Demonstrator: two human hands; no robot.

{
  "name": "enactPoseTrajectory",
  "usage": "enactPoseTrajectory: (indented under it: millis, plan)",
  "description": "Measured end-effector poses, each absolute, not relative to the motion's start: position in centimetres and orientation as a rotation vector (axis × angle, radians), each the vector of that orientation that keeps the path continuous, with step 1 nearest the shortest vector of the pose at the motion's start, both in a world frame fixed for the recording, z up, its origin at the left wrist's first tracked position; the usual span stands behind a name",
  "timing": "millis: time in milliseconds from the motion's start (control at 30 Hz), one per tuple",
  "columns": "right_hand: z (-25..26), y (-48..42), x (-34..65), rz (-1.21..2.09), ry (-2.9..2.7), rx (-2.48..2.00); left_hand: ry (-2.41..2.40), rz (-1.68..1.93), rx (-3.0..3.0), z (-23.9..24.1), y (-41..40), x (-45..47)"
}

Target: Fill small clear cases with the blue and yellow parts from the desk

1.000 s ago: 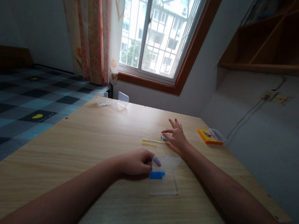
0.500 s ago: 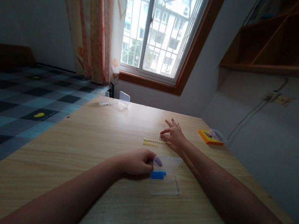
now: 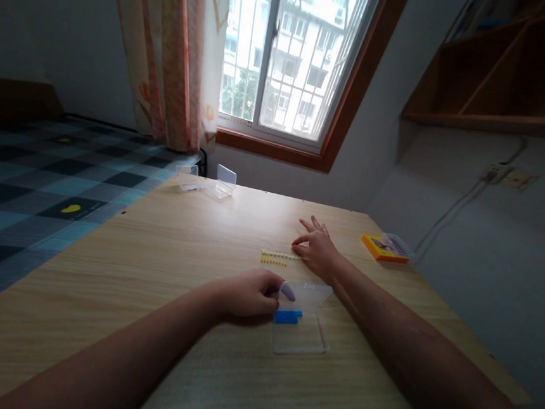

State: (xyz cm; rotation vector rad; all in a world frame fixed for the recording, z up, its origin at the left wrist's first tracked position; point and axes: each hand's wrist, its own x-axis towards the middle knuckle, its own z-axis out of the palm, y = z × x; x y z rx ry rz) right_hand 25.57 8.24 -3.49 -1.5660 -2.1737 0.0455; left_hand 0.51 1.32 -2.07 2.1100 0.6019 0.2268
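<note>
A clear plastic box lies with its lid raised on the table, near me. Small blue pieces sit together along its left side. My left hand is closed on the box's left edge, one finger showing through the clear lid. Beyond the box, small yellow and pale pieces form two short rows. At the right end of the longer row, my right hand has thumb and index finger pinched low to the table, other fingers spread. Whatever is between those fingertips is too small to make out.
Two open clear boxes stand at the table's far left corner. An orange and yellow case with a clear lid lies near the right edge. A checkered bed borders the wooden table on the left.
Both hands stay nearly in place. The right thumb and index fingertips remain at the end of the longer row. The whole view has shifted very slightly.
</note>
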Motion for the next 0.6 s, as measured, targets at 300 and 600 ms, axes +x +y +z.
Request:
enactPoseTrajectory:
  millis: [300,600]
  plan:
    - [-3.79,7.9,25.31,0.049,-2.151,-1.541,0.608,0.239,2.086,-1.81,1.07,0.55]
    - [-3.76,7.82,25.26,0.072,-2.152,-1.534,0.622,0.24,2.083,-1.54,0.92,0.6]
